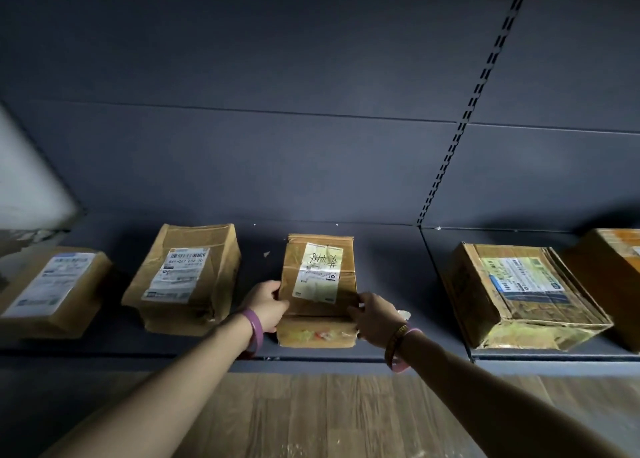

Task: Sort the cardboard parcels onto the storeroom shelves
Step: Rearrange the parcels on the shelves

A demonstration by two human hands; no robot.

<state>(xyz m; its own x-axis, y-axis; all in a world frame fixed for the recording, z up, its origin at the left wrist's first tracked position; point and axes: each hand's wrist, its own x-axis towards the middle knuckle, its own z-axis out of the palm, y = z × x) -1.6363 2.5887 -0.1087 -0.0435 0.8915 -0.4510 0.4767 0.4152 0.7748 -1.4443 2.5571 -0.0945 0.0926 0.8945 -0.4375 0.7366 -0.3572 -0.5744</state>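
Central cardboard parcel, lying flat on the dark shelf with its white label, marked by handwriting, facing up. Its near end sits just behind the shelf's front edge. The left hand grips the parcel's left side, fingers curled against the cardboard and thumb over the top edge. The right hand holds the near right corner, fingers bent over the top face; the fingertips are partly hidden in shadow. A purple wristband circles the left wrist; a pink band and a patterned bracelet circle the right.

To the left, apart from the held parcel, lies a crumpled parcel with a barcode label, and beyond it a flatter labelled parcel near the shelf's left end. To the right, past the shelf joint, rests a tape-wrapped box, with another carton just beside it at the frame edge. A slotted upright runs up the dark back panel. Wood-pattern flooring shows below the shelf.
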